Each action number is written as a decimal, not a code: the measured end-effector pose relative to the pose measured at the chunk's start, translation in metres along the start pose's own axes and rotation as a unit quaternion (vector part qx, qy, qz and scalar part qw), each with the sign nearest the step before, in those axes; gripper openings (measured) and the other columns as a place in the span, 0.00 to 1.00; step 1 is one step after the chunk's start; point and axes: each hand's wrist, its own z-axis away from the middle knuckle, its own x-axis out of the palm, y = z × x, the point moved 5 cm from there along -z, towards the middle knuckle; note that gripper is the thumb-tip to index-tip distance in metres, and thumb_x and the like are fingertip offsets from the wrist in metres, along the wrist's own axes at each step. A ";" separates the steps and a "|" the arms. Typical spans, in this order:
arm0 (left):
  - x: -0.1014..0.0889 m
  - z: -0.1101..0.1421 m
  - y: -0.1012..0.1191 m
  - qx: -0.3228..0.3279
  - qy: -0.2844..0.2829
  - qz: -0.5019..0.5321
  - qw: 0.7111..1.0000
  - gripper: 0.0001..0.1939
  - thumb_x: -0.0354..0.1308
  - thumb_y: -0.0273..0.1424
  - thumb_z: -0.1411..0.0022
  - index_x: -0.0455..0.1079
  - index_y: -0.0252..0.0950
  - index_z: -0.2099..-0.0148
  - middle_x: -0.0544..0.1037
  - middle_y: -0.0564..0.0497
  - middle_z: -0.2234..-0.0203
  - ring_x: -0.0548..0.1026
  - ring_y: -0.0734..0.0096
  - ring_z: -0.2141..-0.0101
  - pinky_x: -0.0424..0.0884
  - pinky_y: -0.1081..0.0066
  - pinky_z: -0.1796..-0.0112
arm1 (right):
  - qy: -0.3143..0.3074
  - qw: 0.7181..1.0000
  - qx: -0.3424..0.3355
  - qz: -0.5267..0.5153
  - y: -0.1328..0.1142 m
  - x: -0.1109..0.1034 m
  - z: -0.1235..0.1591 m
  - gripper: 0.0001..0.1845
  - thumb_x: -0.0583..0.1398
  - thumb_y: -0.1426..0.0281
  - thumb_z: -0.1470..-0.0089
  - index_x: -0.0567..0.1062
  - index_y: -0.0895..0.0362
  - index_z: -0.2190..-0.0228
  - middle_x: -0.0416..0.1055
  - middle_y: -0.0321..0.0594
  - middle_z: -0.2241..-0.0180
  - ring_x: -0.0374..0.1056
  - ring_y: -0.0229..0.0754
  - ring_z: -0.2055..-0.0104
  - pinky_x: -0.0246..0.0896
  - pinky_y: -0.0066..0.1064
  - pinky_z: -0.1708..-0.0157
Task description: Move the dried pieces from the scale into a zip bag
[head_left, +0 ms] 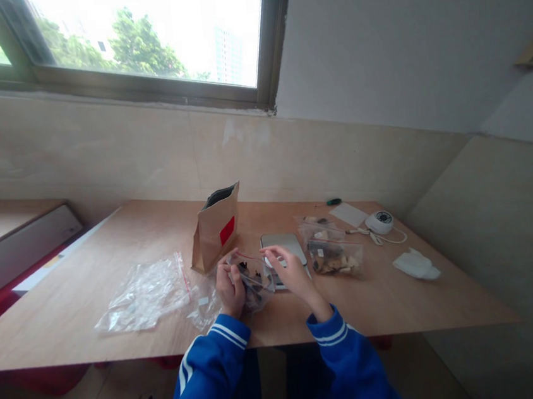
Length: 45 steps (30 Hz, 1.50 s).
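Between my hands is a clear zip-lock bag [256, 297] with a red seal line and dark pieces inside. My left hand [231, 290] is closed round its left side. At the upper right of the bag, my right hand [291, 272] has its thumb and fingers together by the seal edge; the exact contact is too small to make out. A silver kitchen scale [282, 242] lies just behind my right hand, partly covered by it. Upright behind my left hand stands an open brown paper pouch [217, 230] with a red label.
Flat empty plastic bags [146, 294] lie on the left. To the right are filled zip bags [337, 262], a white camera [379, 221] with its cable, a white paper [349, 214], a green-handled screwdriver [333, 202] and a crumpled white tissue [416, 264]. The table's front edge [404, 332] is near.
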 end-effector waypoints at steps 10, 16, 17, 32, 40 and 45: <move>-0.003 0.000 0.000 -0.017 0.058 0.026 0.998 0.10 0.43 0.34 0.34 0.58 0.37 0.67 0.73 0.42 0.55 0.73 0.65 0.57 0.69 0.62 0.58 | -0.059 0.993 0.079 -0.070 0.036 0.019 0.041 0.30 0.64 0.59 0.54 0.66 0.55 0.50 0.72 0.44 0.55 0.69 0.44 0.56 0.66 0.35 0.57; -0.001 0.000 0.002 0.017 0.036 0.042 0.998 0.09 0.42 0.35 0.34 0.58 0.37 0.64 0.71 0.42 0.55 0.72 0.63 0.55 0.68 0.58 0.56 | 0.024 0.991 0.090 -0.097 0.032 0.016 0.041 0.23 0.56 0.59 0.45 0.69 0.57 0.50 0.73 0.44 0.54 0.70 0.44 0.57 0.65 0.34 0.56; -0.001 0.001 0.002 0.023 0.023 0.049 0.998 0.08 0.44 0.35 0.35 0.58 0.37 0.64 0.71 0.42 0.54 0.72 0.63 0.55 0.68 0.58 0.56 | 0.037 0.990 0.085 -0.102 0.032 0.013 0.041 0.23 0.56 0.59 0.44 0.69 0.56 0.49 0.71 0.44 0.51 0.69 0.45 0.54 0.64 0.35 0.54; 0.003 -0.002 -0.001 -0.262 -0.094 0.170 0.945 0.17 0.55 0.42 0.42 0.64 0.36 0.56 0.76 0.46 0.61 0.73 0.63 0.57 0.68 0.65 0.56 | 0.054 0.992 0.031 -0.111 0.014 -0.022 0.058 0.21 0.53 0.59 0.41 0.69 0.52 0.48 0.71 0.42 0.49 0.66 0.46 0.47 0.59 0.39 0.46; -0.006 0.000 0.020 -0.297 -0.190 0.201 0.914 0.20 0.57 0.44 0.44 0.73 0.36 0.56 0.77 0.47 0.61 0.74 0.66 0.61 0.68 0.70 0.59 | 0.178 0.957 0.073 -0.218 0.022 -0.033 0.063 0.16 0.57 0.56 0.45 0.71 0.56 0.63 0.76 0.43 0.63 0.73 0.45 0.60 0.66 0.37 0.56; -0.004 0.004 0.033 -0.277 -0.211 0.153 0.925 0.18 0.54 0.45 0.42 0.72 0.34 0.68 0.74 0.52 0.75 0.71 0.71 0.72 0.65 0.74 0.70 | 0.181 0.940 0.097 -0.272 0.033 -0.020 0.068 0.17 0.59 0.55 0.48 0.73 0.56 0.66 0.77 0.42 0.65 0.72 0.46 0.62 0.66 0.36 0.59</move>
